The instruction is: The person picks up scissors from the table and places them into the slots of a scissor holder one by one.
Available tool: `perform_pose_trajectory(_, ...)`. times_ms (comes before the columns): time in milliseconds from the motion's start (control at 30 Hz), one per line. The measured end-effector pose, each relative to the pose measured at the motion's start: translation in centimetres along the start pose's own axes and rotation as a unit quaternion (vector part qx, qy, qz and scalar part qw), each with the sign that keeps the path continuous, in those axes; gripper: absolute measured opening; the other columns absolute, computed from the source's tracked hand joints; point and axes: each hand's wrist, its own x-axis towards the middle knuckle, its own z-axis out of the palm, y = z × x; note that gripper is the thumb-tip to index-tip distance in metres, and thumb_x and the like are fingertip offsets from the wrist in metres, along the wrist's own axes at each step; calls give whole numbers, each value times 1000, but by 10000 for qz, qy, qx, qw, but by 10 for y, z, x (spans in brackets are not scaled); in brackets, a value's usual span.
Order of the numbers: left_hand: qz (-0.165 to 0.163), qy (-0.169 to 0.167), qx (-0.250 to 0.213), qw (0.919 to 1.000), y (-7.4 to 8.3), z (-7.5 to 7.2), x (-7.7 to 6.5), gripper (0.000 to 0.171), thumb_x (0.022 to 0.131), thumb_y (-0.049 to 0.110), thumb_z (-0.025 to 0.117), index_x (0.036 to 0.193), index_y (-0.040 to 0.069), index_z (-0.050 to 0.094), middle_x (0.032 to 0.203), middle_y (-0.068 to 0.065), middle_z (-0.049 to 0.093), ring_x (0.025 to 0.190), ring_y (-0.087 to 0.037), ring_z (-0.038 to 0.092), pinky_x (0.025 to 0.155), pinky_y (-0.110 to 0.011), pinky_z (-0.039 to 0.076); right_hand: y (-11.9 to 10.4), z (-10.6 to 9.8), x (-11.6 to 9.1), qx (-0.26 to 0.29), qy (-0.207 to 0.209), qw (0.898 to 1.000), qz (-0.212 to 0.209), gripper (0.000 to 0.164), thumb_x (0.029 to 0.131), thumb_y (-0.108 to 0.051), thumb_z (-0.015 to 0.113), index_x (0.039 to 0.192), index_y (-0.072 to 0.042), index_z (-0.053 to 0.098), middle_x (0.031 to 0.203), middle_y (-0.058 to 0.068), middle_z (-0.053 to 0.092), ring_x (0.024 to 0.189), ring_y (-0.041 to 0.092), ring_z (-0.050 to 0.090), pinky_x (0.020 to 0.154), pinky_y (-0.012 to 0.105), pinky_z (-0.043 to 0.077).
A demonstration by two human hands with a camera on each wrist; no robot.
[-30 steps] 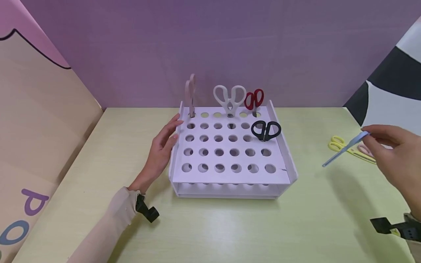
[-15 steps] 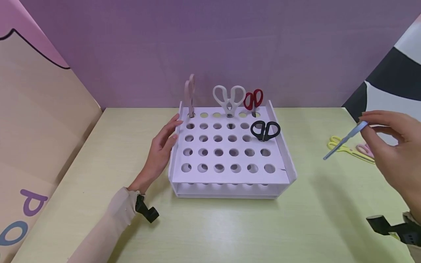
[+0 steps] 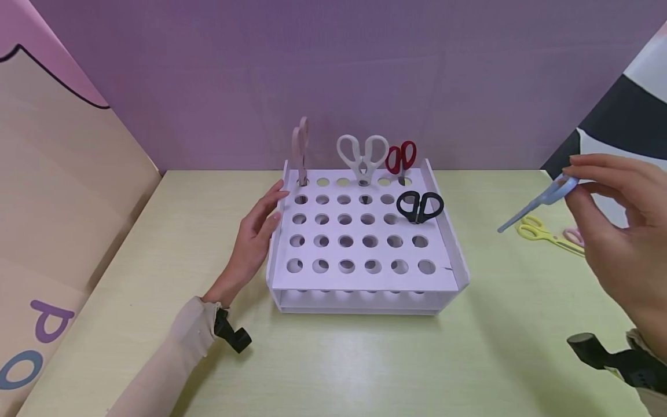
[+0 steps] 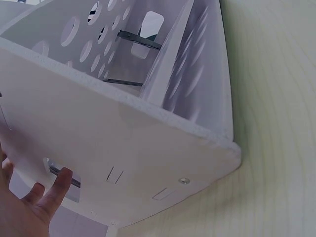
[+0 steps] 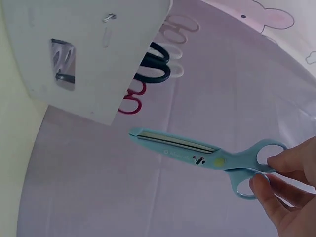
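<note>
A white rack (image 3: 359, 278) with rows of round holes stands on the table. My left hand (image 3: 252, 231) rests against its left side panel, fingers extended; the left wrist view shows fingertips by a cut-out in that panel. To the right, my right hand (image 3: 620, 214) pinches light blue scissors (image 5: 197, 155) by the handle loops, above the table, blades toward the rack and tilted down. In the rack's back row stand pink scissors (image 3: 300, 147), white scissors (image 3: 363, 159) and red scissors (image 3: 401, 157). Black scissors (image 3: 419, 207) sit further forward on the right.
Yellow scissors (image 3: 547, 234) lie on the table (image 3: 495, 347) at the right, beside pink scissors (image 3: 573, 234) partly hidden by my right hand. A purple backdrop (image 3: 260, 75) rises behind the rack, with printed panels at both sides.
My right hand has risen, carrying the light blue scissors up and slightly left, away from the yellow scissors. My left hand and the rack stay in place.
</note>
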Motion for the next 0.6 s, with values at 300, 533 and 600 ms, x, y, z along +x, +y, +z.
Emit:
perform_pose_trajectory(300,235,15,-55,9997,-18,-3,2,39,105,8,43,143,5,50,160,8,33,145,-13,35,110,-23,38,-17,12,6,1172,523,9915,-229,19,88,11,61,104,19,68,117,15,68,98,10,66,96,21,50)
perform_pose_trajectory(533,276,2,-66,9996,-18,-2,2,38,105,9,43,143,4,50,159,9,34,145,-13,34,111,-25,38,-33,32,14,1663,961,9757,-1054,12,83,12,68,93,19,69,102,29,69,90,13,70,89,21,54)
perform_pose_trajectory(600,289,15,-77,9996,-18,-3,2,38,105,9,43,143,4,50,159,8,34,145,-13,34,113,-27,36,-39,37,16,1559,1089,9745,-1188,11,82,10,70,90,18,71,99,28,71,88,16,71,88,21,54)
